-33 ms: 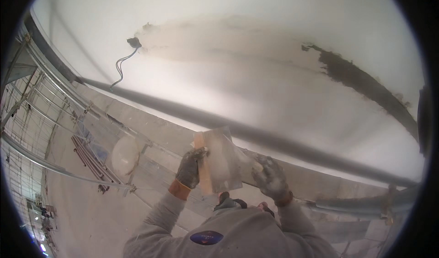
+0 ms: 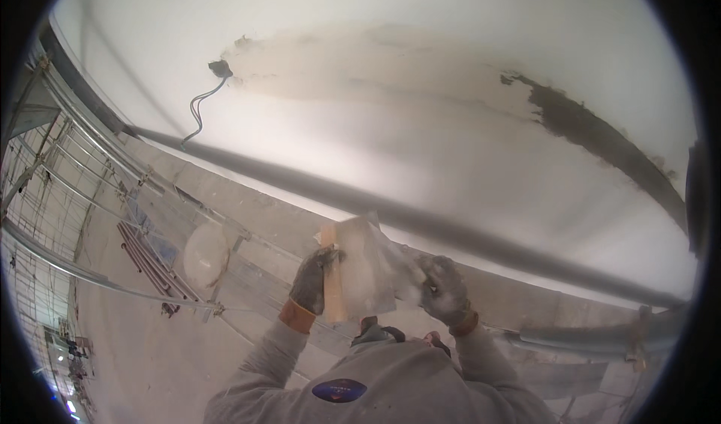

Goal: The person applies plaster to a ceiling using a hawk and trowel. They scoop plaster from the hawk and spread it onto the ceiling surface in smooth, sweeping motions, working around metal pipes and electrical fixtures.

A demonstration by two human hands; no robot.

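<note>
— Holding what in the left gloved hand (image 2: 309, 283)?
— Clasping the wooden handle (image 2: 333, 281) of a broad, pale-smeared spatula (image 2: 366, 266), held between both hands.
— And in the right gloved hand (image 2: 444, 290)?
— Closed around a blurred flat-bladed tool (image 2: 408, 275); can't tell whether touching the spatula.
— Seeing what beyond?
— Reddish poles (image 2: 146, 262) well to the left, white wall (image 2: 451, 165) ahead.

Take the board (image 2: 364, 270) as the dial's centre: the worker's left hand (image 2: 314, 275) grips its nine o'clock edge, the right hand (image 2: 445, 289) holds a tool (image 2: 407, 274) at three, and the torso (image 2: 390, 383) is at six. On the wall (image 2: 338, 146) beyond, wires (image 2: 197, 112) hang toward half past ten and a patch (image 2: 586, 123) stretches toward two. Pipes (image 2: 150, 270) lie at nine, scaffold rails (image 2: 105, 147) at ten.
</note>
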